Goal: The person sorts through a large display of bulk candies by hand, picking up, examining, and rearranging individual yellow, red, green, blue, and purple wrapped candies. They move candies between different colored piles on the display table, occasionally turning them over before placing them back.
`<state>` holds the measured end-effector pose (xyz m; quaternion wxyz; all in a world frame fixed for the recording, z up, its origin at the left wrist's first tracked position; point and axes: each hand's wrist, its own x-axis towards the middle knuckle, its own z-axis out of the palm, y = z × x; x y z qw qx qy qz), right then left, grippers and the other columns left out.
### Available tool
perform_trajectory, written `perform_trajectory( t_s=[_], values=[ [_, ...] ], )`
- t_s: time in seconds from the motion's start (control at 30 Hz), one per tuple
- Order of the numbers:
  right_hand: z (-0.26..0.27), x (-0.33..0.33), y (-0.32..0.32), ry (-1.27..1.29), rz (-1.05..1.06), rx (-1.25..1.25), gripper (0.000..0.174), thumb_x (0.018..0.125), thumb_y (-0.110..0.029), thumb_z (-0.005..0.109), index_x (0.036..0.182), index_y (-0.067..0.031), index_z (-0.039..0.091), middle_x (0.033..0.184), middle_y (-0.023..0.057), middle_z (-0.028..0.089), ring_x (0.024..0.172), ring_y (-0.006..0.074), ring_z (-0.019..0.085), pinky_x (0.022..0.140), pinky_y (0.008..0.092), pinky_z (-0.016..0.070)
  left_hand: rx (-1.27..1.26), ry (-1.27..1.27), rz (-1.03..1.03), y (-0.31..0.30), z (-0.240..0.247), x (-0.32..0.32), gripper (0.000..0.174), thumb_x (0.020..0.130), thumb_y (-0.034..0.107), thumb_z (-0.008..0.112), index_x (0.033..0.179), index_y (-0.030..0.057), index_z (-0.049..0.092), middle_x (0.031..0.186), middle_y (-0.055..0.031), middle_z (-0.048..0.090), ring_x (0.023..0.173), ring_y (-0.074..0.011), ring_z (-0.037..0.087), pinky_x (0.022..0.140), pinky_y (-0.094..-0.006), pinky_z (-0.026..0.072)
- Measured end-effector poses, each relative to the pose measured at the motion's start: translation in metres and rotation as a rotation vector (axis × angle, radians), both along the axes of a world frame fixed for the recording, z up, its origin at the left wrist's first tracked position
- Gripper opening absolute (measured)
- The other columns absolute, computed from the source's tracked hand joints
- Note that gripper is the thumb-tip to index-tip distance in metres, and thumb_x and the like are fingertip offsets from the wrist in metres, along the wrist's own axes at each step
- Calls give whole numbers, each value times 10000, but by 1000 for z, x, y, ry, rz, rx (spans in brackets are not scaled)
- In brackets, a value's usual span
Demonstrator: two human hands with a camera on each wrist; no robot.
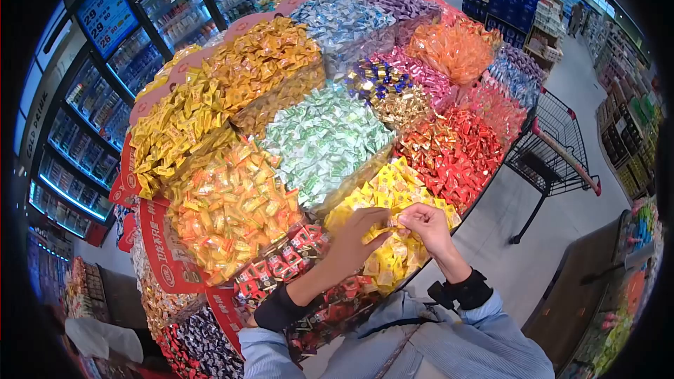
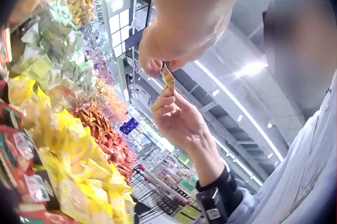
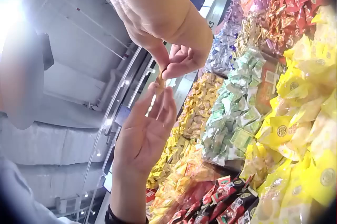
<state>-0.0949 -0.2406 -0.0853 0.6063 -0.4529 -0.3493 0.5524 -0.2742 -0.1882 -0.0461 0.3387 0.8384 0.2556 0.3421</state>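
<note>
A small wrapped candy (image 2: 168, 79) in a gold-tan twisted wrapper is stretched between both hands, above the yellow-wrapped candies (image 1: 386, 260). My left hand (image 1: 357, 235) reaches in from the left and pinches one end between thumb and fingers. From the other side my right hand (image 1: 430, 228) grips the opposite end between thumb and forefinger. In the right wrist view the candy (image 3: 161, 80) is mostly covered by fingertips, with the left hand (image 3: 143, 142) below it. The left wrist view has the right hand (image 2: 181, 124) under the candy.
A tiered display holds heaps of green-white (image 1: 326, 140), orange (image 1: 232, 210), red (image 1: 456, 154) and black-red candies (image 1: 295, 256), divided by clear panels. A shopping cart (image 1: 551, 147) stands on the floor at the right. Drink coolers (image 1: 179, 14) line the back.
</note>
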Motion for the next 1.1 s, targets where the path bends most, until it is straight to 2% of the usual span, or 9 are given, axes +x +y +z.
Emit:
perform_trajectory(
  t_s=[0.23, 0.3, 0.33, 0.43, 0.57, 0.67, 0.83, 1.0, 1.1],
  values=[
    [-1, -1, 1, -64, 38, 91, 123, 850, -79, 596, 936, 7, 582, 759, 46, 620, 656, 78, 564, 587, 196, 425, 363, 134, -81, 13, 4, -3, 296, 767, 123, 643, 1042, 42, 569, 989, -110, 561, 921, -298, 541, 773, -358, 453],
    [-6, 2, 6, -80, 34, 84, 118, 871, -84, 564, 945, 7, 573, 752, 45, 612, 652, 79, 551, 588, 202, 420, 316, 157, -22, 27, 18, -8, 291, 778, 124, 629, 1048, 46, 555, 967, -119, 557, 903, -294, 548, 765, -351, 456],
    [-6, 3, 8, -76, 23, 108, 118, 889, -84, 530, 959, 4, 566, 745, 47, 603, 640, 85, 535, 605, 214, 427, 349, 166, 21, 41, 27, -9, 286, 782, 123, 624, 1047, 46, 550, 959, -121, 556, 898, -294, 550, 763, -351, 456],
    [-18, 10, 12, -63, -12, 97, 124, 888, -79, 530, 976, 3, 559, 747, 49, 604, 648, 87, 534, 612, 216, 428, 430, 132, 203, 92, 59, -18, 246, 795, 111, 596, 1020, 38, 526, 921, -124, 548, 872, -298, 555, 754, -354, 453],
    [-34, 21, 18, -77, -17, 52, 129, 887, -65, 515, 985, 5, 559, 768, 60, 619, 655, 91, 539, 621, 219, 429, 543, 226, 459, 189, 96, -35, 198, 786, 102, 582, 927, 31, 463, 886, -133, 521, 813, -319, 538, 695, -371, 435],
    [-43, 27, 24, -77, -19, 50, 143, 892, -95, 511, 978, 8, 560, 789, 70, 623, 666, 110, 566, 636, 234, 454, 576, 201, 534, 253, 118, -36, 199, 775, 106, 580, 910, 32, 453, 867, -140, 510, 815, -331, 513, 699, -395, 412],
    [-41, 32, 35, -76, -40, 2, 141, 890, -107, 517, 952, 9, 567, 783, 66, 621, 669, 119, 583, 647, 245, 472, 706, 175, 566, 343, 112, -16, 220, 760, 127, 583, 917, 29, 465, 881, -141, 533, 873, -328, 502, 736, -417, 404],
    [-45, 37, 43, -105, -90, -41, 135, 885, -99, 520, 947, 10, 572, 778, 66, 622, 648, 111, 572, 620, 238, 464, 890, 319, 608, 382, 82, 14, 246, 764, 162, 595, 981, 85, 510, 914, -87, 556, 950, -259, 509, 850, -391, 350],
    [-49, 40, 45, -96, -95, -37, 129, 886, -92, 522, 951, 8, 571, 784, 68, 624, 647, 111, 572, 616, 235, 463, 979, 302, 623, 394, 67, 21, 167, 784, 169, 603, 877, 77, 500, 858, -75, 543, 917, -263, 506, 851, -396, 349]
  ],
)
